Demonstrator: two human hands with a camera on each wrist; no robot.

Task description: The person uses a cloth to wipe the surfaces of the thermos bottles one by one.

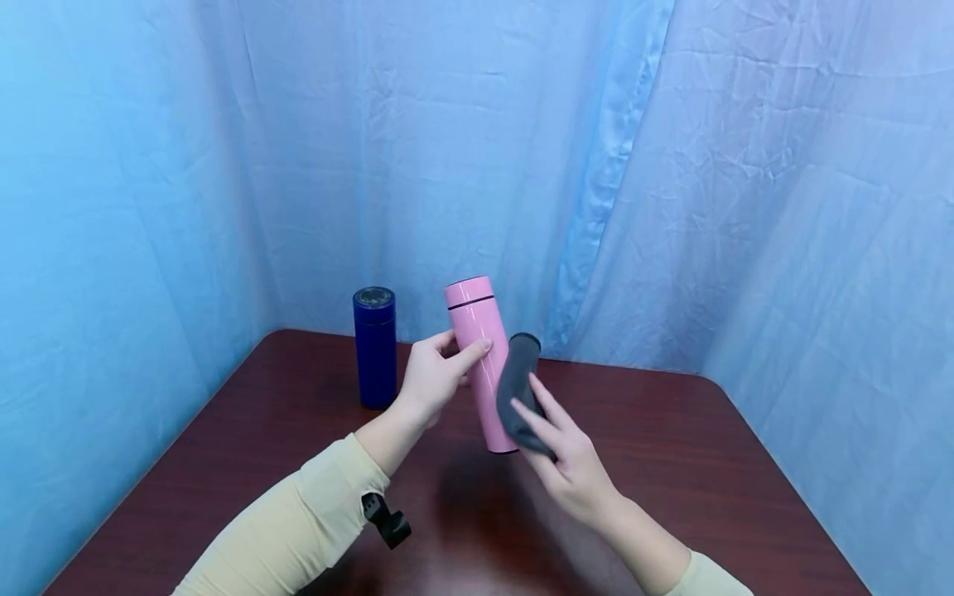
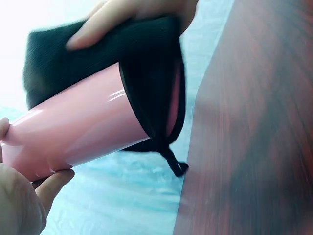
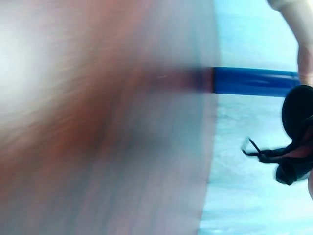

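Note:
My left hand (image 1: 435, 374) grips a glossy pink thermos bottle (image 1: 483, 364) around its middle, thumb across the front. The bottle is held tilted above the table, with a thin black ring below its lid. My right hand (image 1: 570, 465) holds a dark grey fabric sleeve (image 1: 519, 382), fingers spread over its outside, against the bottle's lower right side. In the left wrist view the bottle (image 2: 78, 122) lies alongside the dark sleeve (image 2: 54, 61), whose mouth gapes near the bottle's base. A small cord loop (image 2: 180, 169) hangs from the mouth.
A dark blue thermos bottle (image 1: 376, 360) stands upright on the brown wooden table (image 1: 298, 430), left of my left hand. Pale blue curtains (image 1: 447, 149) surround the table's back and sides. A black strap device (image 1: 386, 520) sits at my left wrist.

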